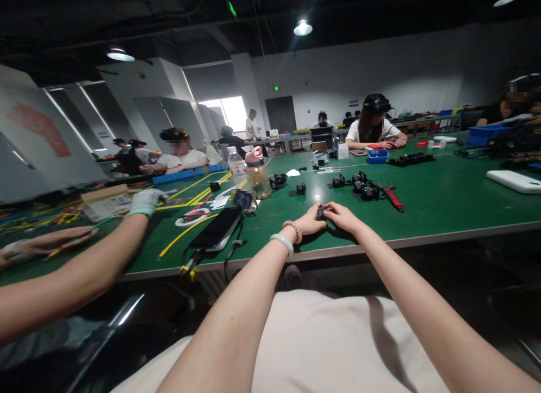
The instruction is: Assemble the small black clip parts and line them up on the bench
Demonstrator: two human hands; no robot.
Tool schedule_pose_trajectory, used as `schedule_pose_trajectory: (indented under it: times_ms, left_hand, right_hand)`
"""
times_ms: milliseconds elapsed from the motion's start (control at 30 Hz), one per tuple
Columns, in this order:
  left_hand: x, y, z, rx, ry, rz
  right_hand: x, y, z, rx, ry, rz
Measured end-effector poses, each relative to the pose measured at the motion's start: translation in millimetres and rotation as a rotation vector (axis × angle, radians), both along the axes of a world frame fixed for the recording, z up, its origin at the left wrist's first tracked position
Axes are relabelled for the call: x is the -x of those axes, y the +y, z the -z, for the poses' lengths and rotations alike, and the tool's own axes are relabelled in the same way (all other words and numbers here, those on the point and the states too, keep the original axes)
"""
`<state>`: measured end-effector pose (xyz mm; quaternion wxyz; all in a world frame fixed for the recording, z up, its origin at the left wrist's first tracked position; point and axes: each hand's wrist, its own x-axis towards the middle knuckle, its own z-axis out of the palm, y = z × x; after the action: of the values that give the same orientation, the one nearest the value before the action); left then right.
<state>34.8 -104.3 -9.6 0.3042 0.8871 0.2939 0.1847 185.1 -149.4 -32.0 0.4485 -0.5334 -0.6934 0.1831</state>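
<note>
Near the front edge of the green table, my left hand (310, 222) is closed around a small black part (320, 214). My right hand (341, 217) pinches at the same part from the other side, fingertips against it. The exact kind of part is too small to make out. Beyond my hands lie several black block-like parts (366, 190) in a cluster. One similar part (300, 188) sits alone to the left. A wrench with red handles (395, 199) lies to the right of the cluster.
To my left, a co-worker's gloved hand (146, 203) reaches over the table (270, 235). A black tablet-like device (217, 229), an amber bottle (258, 179) and a clear bottle (236, 167) stand between us. A white case (513, 181) lies far right; a person sits opposite.
</note>
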Motion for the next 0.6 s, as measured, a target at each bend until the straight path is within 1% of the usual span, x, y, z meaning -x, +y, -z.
schedule_pose_trajectory:
  times_ms: [133,367,600]
  left_hand:
    - [0.2,-0.3,-1.0,-0.002,-0.018,0.005]
    - [0.5,-6.1,-6.7,-0.009,-0.022,0.002]
    - [0.4,-8.8,-9.5,-0.008,-0.019,-0.02]
  right_hand:
    - [0.3,-0.3,1.1,-0.021,0.022,-0.028]
    - [-0.5,-1.4,0.5,-0.11,0.039,-0.11]
    - [1.0,-6.4,-4.1,-0.097,0.038,-0.117]
